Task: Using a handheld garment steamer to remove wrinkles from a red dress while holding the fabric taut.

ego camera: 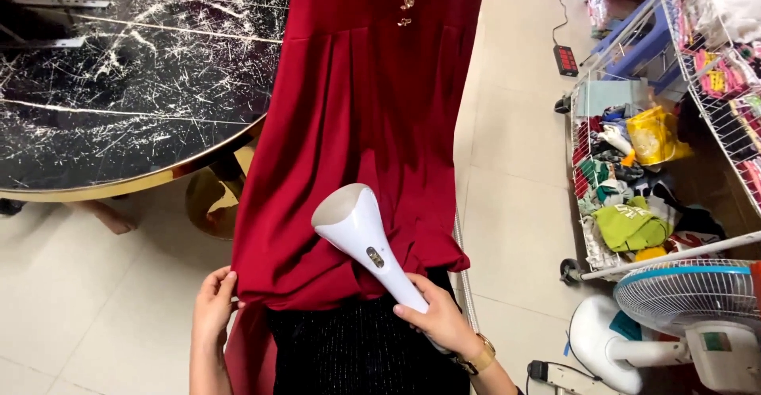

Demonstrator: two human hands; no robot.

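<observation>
Deep red pleated fabric dress (357, 125) hangs lengthwise down the middle of the view, small gold buttons (407, 3) near its top, hem draped over a dark ribbed surface at the bottom edge. Left hand (212, 304) pinches the dress's lower left edge, fingers closed on the cloth. Right hand (440, 316), gold wristwatch (478, 357) on the wrist, wrapped shut round the handle of a white plastic handheld garment steamer (361, 236); its flat head rests against the lower dress. Black marble-patterned round counter (119, 86) with gold rim, upper left. White wire cart (634, 173) of mixed clothes right; white-and-blue floor fan (682, 316) lower right.
</observation>
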